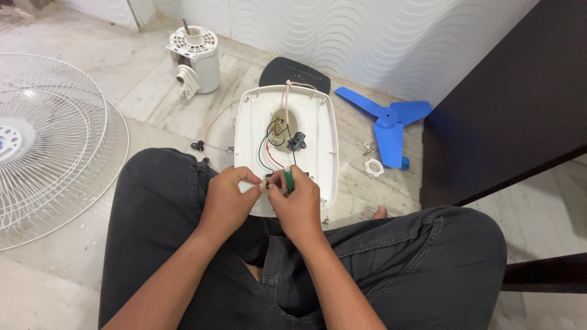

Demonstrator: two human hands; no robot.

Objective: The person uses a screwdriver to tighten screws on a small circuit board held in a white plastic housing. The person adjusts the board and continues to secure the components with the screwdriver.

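A white fan base housing (318, 131) lies upside down on the floor against my knees, its inside showing red, blue and black wires (269, 156) and a small black part (296, 141). My right hand (298, 201) grips a green-handled screwdriver (288, 179), tip down at the housing's near edge. My left hand (227, 198) pinches a small part next to the screwdriver tip; the part is mostly hidden by my fingers.
White wire fan guards (55, 140) lie at left. A white fan motor (195, 58) stands at the back, a black cover (293, 73) behind the housing. A blue fan blade (388, 122), a white nut (373, 167) and small screws (369, 148) lie right. Dark furniture (507, 104) stands at right.
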